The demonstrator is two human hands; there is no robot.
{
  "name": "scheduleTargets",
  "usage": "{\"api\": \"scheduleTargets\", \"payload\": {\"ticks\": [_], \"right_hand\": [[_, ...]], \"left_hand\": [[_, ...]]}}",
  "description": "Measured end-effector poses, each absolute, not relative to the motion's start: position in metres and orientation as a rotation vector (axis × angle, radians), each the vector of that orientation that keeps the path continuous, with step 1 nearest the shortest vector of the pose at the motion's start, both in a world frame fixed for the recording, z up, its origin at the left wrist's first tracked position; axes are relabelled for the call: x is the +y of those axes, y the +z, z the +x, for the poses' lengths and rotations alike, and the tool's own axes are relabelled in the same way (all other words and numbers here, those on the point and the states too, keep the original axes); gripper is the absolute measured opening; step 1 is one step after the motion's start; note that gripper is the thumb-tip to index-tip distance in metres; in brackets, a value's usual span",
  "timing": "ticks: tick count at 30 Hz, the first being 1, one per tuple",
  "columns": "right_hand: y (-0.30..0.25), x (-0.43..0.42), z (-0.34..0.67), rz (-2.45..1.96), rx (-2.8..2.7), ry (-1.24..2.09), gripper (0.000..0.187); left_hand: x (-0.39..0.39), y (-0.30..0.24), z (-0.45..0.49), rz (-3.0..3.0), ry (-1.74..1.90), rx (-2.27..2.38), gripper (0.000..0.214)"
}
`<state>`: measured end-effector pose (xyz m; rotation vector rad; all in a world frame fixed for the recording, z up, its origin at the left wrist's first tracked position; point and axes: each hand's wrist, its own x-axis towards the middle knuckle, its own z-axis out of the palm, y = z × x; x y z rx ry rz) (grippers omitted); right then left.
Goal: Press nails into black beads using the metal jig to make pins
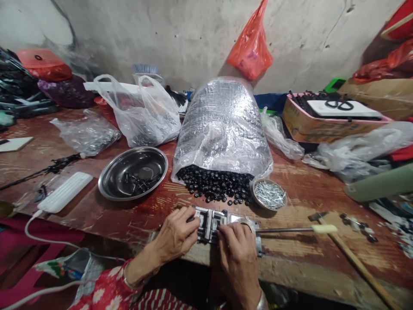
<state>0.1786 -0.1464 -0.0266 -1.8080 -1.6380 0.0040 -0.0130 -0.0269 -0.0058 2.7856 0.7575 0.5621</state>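
Observation:
A small metal jig is fixed at the front edge of the wooden table, and a rod with a pale handle sticks out to its right. My left hand is at the jig's left end, its fingers curled; whatever they pinch is hidden. Over the jig's right half rests my right hand, fingers bent down and fingertips out of sight. Just behind the jig, black round plastic pieces spill from a large clear sack. A small bowl of metal pins stands beside them.
A steel basin with black parts sits to the left, near a white power strip. On the right lie a hammer and a green cylinder. Plastic bags and a box line the back.

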Motion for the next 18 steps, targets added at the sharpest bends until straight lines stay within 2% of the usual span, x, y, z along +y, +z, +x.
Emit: {"api": "scheduleTargets", "payload": {"ticks": [8,11,14,18], "right_hand": [[-0.041,-0.149,0.173,-1.83,-1.594,-0.114,0.02],[-0.046,-0.15,0.173,-1.817,-1.597,-0.149,0.021],[-0.047,-0.15,0.174,-1.817,-1.593,-0.154,0.018],[-0.046,-0.149,0.174,-1.809,-1.583,-0.137,0.023]], "left_hand": [[-0.028,-0.008,-0.018,2.859,0.555,0.729,0.018],[-0.029,-0.013,-0.015,2.84,0.586,0.76,0.013],[-0.03,-0.019,-0.011,2.645,0.675,0.827,0.01],[-0.034,-0.025,-0.007,2.413,0.799,0.879,0.015]]}}
